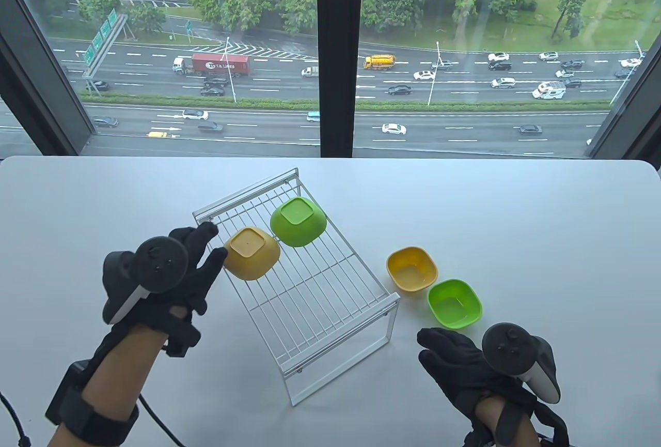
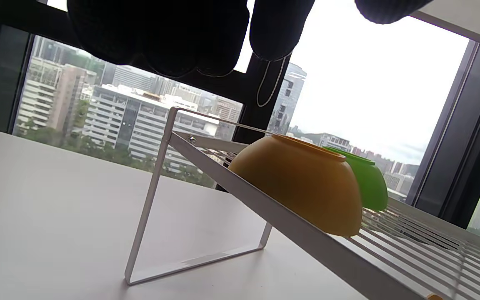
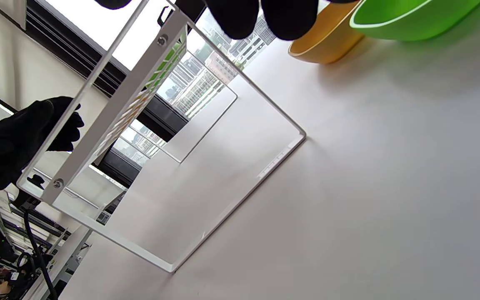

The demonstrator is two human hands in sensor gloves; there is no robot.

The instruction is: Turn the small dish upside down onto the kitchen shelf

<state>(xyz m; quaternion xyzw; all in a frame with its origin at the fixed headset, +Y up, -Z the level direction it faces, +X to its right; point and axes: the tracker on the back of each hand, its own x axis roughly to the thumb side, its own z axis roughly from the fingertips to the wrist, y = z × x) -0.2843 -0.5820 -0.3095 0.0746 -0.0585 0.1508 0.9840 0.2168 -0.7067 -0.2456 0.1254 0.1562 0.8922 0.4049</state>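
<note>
A white wire kitchen shelf [image 1: 330, 307] stands mid-table. Two small dishes lie upside down on its far end: a yellow one [image 1: 251, 253] and a green one [image 1: 298, 221]. Both show in the left wrist view, yellow [image 2: 302, 183] in front of green [image 2: 371, 183]. Two more dishes sit upright on the table right of the shelf, yellow [image 1: 411, 268] and green [image 1: 454, 302]. My left hand [image 1: 213, 243] is open just left of the upturned yellow dish and holds nothing. My right hand [image 1: 434, 350] is open and empty, just in front of the upright green dish [image 3: 411, 18].
The shelf's leg frame [image 3: 111, 112] stands left of my right hand. The white table [image 1: 542, 219] ends at a large window at the back. A cable runs from my left wrist near the front edge.
</note>
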